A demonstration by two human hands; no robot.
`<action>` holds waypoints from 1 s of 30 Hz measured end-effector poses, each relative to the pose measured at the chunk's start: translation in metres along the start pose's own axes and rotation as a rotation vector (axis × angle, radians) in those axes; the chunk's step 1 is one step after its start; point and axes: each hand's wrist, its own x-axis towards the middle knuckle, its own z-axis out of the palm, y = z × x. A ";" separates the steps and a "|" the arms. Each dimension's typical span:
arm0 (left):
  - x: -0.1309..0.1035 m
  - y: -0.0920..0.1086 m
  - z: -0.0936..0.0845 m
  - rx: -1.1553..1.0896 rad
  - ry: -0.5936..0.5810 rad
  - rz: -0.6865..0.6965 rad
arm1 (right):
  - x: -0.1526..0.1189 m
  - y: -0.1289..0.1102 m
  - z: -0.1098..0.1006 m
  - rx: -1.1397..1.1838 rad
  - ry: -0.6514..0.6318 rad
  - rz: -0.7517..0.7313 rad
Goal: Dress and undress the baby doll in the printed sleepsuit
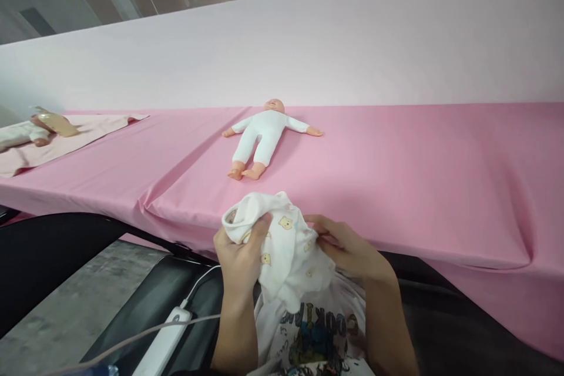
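Bunched up between my hands is a white baby garment printed with small yellow bears. My left hand grips it near a rolled edge, thumb on top and fingers behind the cloth. At its other side my right hand pinches the fabric between thumb and fingers. The garment hangs over my lap at the table's front edge; its full shape is hidden by the folds. Beyond it a baby doll in a white suit lies on its back, arms spread and feet towards me.
A pink cover drapes the long table, with a white wall behind. At the far left, a second doll and a pump bottle lie on a pale cloth. A white power bank with cables is beside my left forearm.
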 end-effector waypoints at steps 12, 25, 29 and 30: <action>-0.005 -0.002 0.001 0.009 -0.020 0.041 | 0.004 0.003 0.012 -0.184 0.689 -0.040; -0.021 0.010 -0.007 0.025 -0.267 -0.022 | -0.019 -0.047 0.028 -0.158 0.259 0.007; -0.027 0.010 -0.011 -0.068 -0.460 -0.065 | -0.011 -0.047 0.031 -0.208 0.048 -0.020; -0.028 0.009 -0.013 -0.085 -0.493 -0.046 | -0.008 -0.045 0.032 -0.202 0.002 -0.018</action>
